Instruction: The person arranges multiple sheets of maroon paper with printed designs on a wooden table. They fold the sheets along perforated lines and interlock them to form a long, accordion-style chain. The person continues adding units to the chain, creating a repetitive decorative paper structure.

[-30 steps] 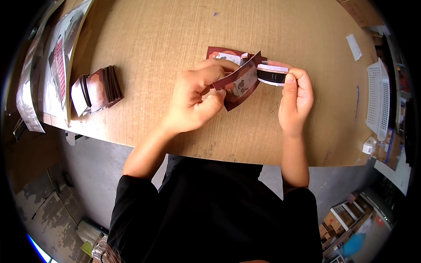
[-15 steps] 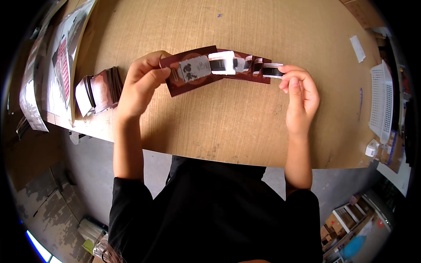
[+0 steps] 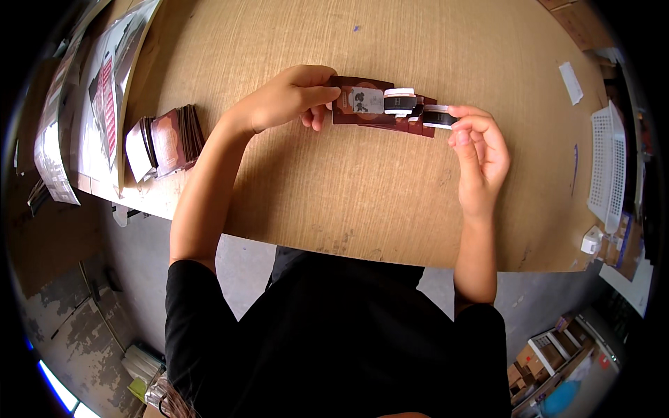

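Note:
My left hand (image 3: 300,97) pinches the left end of a dark red printed card (image 3: 367,99) between thumb and fingers. The card bears a grey panel with a dark figure. It overlaps more dark red cards (image 3: 417,127) that fan out to the right, one behind another. A black strip with white edges (image 3: 400,102) crosses the card's right end. Another such black-and-white strip (image 3: 439,117) sticks out at the far right of the row. My right hand (image 3: 481,150) is closed on that strip's end with thumb and fingertips.
A stack of dark red cards (image 3: 173,141) stands on the wooden table (image 3: 334,188) at the left, beside plastic-wrapped sheets (image 3: 104,90). At the right edge are a white perforated basket (image 3: 605,164), a white strip (image 3: 571,82) and a small white object (image 3: 591,240).
My left hand has moved right, bringing its card along over the others, so the row of cards is shorter. My right hand has barely moved.

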Tool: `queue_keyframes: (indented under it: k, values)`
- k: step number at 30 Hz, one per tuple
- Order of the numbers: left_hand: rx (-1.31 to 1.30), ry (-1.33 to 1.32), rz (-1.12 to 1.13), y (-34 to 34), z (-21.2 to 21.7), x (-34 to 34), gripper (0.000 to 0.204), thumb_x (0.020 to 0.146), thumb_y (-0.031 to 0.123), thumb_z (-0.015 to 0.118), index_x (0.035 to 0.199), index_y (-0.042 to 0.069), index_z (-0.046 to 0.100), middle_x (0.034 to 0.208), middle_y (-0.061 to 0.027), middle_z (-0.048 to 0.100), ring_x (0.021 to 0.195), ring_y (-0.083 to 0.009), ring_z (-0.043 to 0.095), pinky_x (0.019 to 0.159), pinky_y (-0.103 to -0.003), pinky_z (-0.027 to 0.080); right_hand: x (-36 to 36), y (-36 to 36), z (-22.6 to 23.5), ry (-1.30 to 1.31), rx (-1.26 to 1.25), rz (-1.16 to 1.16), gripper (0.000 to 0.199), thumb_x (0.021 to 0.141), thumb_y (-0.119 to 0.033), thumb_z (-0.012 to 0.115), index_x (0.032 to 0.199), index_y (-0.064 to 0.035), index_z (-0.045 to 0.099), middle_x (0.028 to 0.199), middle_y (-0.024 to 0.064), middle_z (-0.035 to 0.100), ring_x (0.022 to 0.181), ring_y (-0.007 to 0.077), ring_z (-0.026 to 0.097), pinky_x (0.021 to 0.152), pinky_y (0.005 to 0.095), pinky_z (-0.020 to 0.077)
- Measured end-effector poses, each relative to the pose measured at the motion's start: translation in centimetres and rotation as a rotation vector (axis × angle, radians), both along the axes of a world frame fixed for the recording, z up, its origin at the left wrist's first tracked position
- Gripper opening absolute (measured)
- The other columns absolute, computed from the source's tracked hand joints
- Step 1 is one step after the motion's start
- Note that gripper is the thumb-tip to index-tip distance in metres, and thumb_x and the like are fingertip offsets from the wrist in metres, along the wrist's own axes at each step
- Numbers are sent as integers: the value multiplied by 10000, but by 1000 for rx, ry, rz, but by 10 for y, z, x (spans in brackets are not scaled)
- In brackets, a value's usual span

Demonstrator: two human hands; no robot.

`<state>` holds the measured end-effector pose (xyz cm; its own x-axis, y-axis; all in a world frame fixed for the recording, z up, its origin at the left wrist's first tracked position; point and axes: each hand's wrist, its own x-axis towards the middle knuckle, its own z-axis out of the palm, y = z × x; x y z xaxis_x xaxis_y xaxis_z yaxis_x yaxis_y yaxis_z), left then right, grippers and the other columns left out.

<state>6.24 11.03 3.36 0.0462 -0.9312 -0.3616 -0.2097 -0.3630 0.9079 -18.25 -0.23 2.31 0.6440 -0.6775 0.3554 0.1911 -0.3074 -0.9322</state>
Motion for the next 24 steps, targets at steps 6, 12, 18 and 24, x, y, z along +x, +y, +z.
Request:
queue_keyframes:
  k: [6,12,18,24]
  values:
    - [60,-195,55,-6,0,-3,178,880,149,493,773,8,484,601,-41,539,492,-101,544,446,-215,406,-2,-1,1,6,1,-16,23,842,-2,546,860,6,534,1038,98,534,693,46,422,589,176,381]
    - [100,-369,60,-10,6,-10,188,867,122,520,726,10,467,585,-42,520,463,-100,523,421,-220,397,-3,-3,3,9,-7,-15,22,841,-2,547,857,4,534,1035,101,536,699,47,423,596,178,384]
    - [-108,-394,67,21,26,-13,127,853,99,542,778,10,489,621,-13,491,525,-70,472,478,-208,397,-3,-6,2,-20,55,-66,31,845,20,523,873,12,534,1039,106,539,759,53,459,663,180,400]
    - [-240,-807,384,109,54,22,257,710,51,648,946,27,551,897,-31,571,840,-133,537,724,-263,432,-16,-12,2,52,6,-160,80,866,-53,474,880,-4,535,1082,135,554,690,56,443,629,185,372]
